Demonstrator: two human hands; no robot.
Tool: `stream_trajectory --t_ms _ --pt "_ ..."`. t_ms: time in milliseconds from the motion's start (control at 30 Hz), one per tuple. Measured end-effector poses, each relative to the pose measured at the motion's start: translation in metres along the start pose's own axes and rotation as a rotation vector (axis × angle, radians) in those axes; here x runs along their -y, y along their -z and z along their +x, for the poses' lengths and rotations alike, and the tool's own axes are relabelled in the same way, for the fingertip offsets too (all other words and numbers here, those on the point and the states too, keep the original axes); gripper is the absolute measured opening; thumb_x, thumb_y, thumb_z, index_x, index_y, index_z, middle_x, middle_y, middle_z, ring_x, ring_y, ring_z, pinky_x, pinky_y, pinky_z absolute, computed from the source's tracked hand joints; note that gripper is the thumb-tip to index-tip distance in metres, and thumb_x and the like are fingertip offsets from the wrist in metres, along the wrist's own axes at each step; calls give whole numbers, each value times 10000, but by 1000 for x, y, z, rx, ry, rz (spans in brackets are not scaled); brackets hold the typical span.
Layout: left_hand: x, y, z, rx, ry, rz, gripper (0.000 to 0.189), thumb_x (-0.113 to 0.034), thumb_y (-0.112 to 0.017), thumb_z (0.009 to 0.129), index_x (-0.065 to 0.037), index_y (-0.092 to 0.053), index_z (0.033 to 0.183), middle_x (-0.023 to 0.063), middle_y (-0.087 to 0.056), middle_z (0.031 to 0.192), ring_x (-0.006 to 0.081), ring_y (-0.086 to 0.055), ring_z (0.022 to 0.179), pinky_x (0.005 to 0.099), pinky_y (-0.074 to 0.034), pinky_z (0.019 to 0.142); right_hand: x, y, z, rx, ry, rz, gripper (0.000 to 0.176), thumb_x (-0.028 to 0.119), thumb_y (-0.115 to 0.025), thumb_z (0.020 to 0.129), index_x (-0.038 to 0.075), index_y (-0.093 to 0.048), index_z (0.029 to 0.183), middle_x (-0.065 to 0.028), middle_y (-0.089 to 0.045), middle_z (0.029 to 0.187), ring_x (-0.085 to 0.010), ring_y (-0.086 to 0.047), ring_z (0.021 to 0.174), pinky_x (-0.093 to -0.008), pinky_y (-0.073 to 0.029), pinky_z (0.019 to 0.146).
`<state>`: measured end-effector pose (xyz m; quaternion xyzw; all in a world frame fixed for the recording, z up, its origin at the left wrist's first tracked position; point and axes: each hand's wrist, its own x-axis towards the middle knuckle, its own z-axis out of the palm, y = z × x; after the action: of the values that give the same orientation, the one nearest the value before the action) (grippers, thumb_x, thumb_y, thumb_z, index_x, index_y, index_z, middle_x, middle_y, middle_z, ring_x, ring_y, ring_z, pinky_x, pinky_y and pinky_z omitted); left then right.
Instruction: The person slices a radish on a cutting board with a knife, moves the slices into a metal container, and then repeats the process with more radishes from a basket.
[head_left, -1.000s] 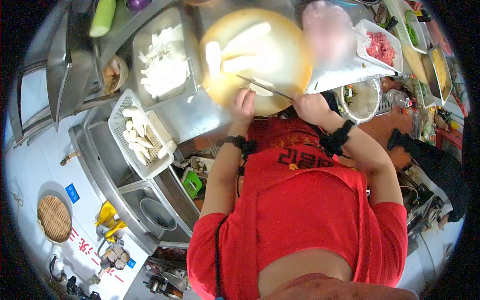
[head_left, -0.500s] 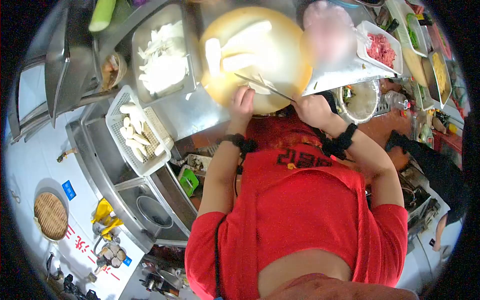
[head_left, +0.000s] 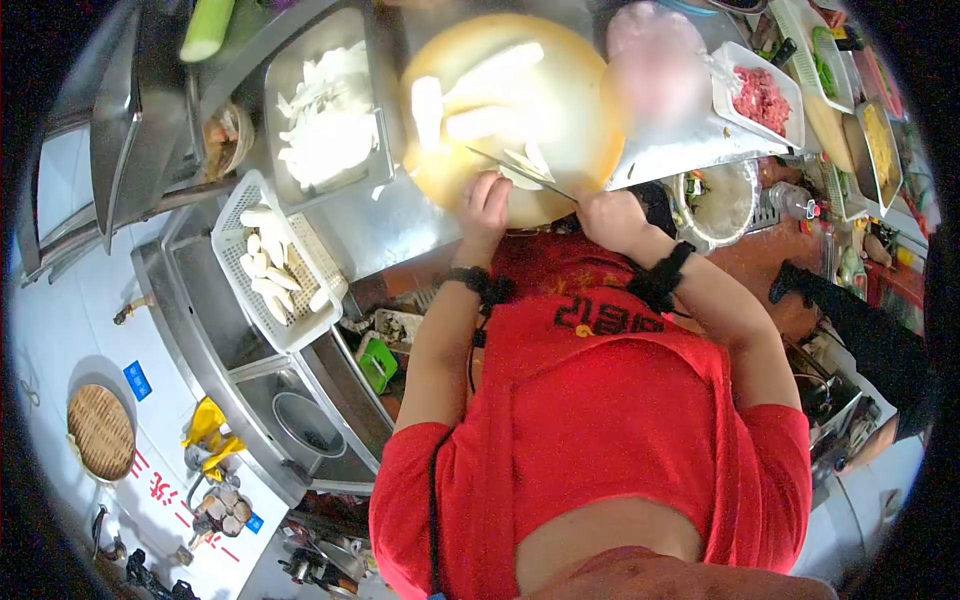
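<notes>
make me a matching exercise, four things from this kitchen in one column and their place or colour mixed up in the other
Things:
1. knife
2. chopped meat
3. perforated basket
4. round woven disc

Places and colours:
a. red, inside a white tray
b. tan, far to the left, against a white surface
c. white, with pale pieces in it
d. in the right hand, over the round board

Pairs: 1-d, 2-a, 3-c, 4-b

Metal counter (head_left: 388,236): round board (head_left: 585,105), steel tray (head_left: 375,75), white container (head_left: 793,124), blurred pinkish bundle (head_left: 655,62).
</notes>
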<state>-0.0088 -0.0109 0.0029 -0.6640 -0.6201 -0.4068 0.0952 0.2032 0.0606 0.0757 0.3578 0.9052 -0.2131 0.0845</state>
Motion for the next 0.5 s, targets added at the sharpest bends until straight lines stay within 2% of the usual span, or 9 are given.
stream_trajectory --t_ms 100,233,367,467,500 --pt "3 1 -1 14 -19 -35 150 45 -626 713 -43 -619 834 94 -568 939 271 -581 854 345 -475 748 2 8 7 64 -12 -54 185 171 -483 831 34 -538 943 -159 -636 680 -324 -634 582 -438 -506 500" --pt "1 -1 1 -6 -8 -24 157 38 -621 705 -47 -620 836 88 -568 932 265 -577 855 346 -473 744 2 33 -14 1 -35 46 229 242 -477 875 35 -563 919 -157 -636 682 -314 -642 607 -438 -515 519" --pt "3 0 -1 33 -9 -40 152 32 -605 713 -45 -627 843 88 -572 938 262 -575 857 344 -475 752 3 -4 2 32 -3 -18 181 196 -483 834 49 -586 856 -160 -640 686 -315 -644 598 -431 -518 521" --pt "3 1 1 11 -15 -45 132 25 -607 725 -39 -629 839 93 -573 944 269 -580 849 342 -480 755 8 2 8 30 -47 -21 176 178 -483 811 56 -595 872 -160 -643 690 -309 -646 595 -420 -518 513" --pt "3 2 -1 14 -20 -46 132 25 -607 725 -39 -629 839 93 -573 944 269 -580 849 342 -480 755 4 3 6 58 -46 -36 208 208 -473 842 47 -586 912 -162 -644 700 -316 -648 625 -431 -519 533"
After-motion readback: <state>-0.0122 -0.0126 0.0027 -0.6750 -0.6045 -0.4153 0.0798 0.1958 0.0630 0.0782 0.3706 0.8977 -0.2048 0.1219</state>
